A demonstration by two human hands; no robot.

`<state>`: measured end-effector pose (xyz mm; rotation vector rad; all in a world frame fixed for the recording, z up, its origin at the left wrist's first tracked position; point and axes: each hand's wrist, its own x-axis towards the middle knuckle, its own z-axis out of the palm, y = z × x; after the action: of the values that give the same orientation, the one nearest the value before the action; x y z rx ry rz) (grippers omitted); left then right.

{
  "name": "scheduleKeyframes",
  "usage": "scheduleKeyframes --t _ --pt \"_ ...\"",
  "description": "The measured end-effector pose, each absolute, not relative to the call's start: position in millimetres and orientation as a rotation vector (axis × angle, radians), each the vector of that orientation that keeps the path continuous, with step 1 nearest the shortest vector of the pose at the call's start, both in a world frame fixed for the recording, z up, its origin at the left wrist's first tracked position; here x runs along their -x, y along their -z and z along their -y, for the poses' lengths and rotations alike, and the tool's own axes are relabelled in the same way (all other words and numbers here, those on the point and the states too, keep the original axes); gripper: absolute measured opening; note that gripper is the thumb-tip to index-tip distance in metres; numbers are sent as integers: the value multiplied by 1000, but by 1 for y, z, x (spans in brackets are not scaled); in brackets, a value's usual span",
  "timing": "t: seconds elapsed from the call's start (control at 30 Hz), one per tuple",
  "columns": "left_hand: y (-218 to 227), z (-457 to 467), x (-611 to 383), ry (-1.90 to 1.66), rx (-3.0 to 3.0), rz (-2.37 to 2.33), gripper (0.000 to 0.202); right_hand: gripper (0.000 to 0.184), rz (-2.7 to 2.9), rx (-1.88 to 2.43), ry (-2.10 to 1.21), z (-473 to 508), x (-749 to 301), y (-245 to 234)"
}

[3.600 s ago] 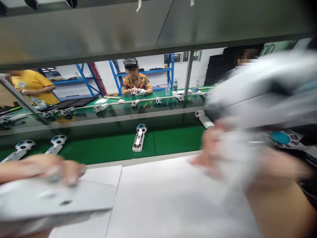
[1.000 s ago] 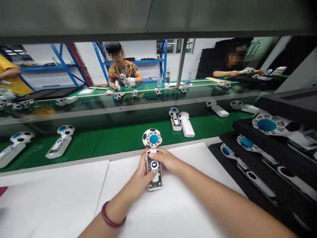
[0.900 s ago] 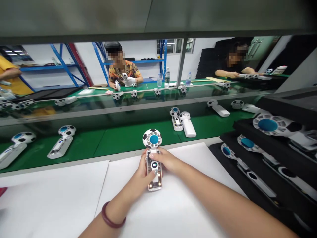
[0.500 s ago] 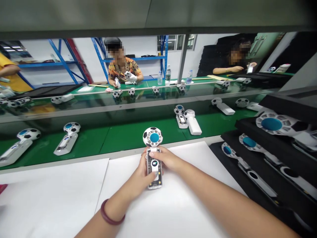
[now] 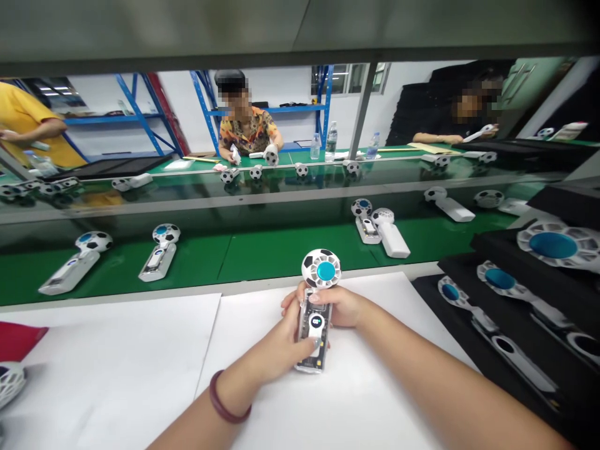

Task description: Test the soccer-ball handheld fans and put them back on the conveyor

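Fan (image 5: 315, 331) held between left hand (image 5: 276, 350) and right hand (image 5: 340, 306), near the far edge of the right sheet (image 5: 365, 400). Left sheet (image 5: 107, 375) lies just beside it. Tray (image 5: 424, 290) stands right of both, holding fans. Behind the sheets, a belt (image 5: 267, 262) carries more fans. A second belt (image 5: 206, 164) lies farther back, with a co-worker (image 5: 246, 119) behind it.

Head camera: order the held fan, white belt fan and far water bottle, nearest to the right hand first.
1. Held fan, under the right hand.
2. White fan, ahead on the green belt.
3. Water bottle, on the far bench.
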<state>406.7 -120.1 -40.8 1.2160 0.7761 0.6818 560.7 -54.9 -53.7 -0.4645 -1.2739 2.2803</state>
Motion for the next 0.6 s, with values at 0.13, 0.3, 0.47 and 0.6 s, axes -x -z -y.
scheduleKeyframes --t 0.13,0.3,0.47,0.6 --pt "41 120 -405 -681 -1211 -746 86 37 1300 486 -2298 55 -560 51" --pt "42 121 -403 -687 -1237 -715 88 39 1313 522 -2346 56 -561 47" --pt "43 125 -403 -706 -1255 -728 90 36 1314 478 -2368 56 -559 46" --pt "54 119 -406 -855 -1287 -655 81 32 1509 624 -2119 62 -562 22"
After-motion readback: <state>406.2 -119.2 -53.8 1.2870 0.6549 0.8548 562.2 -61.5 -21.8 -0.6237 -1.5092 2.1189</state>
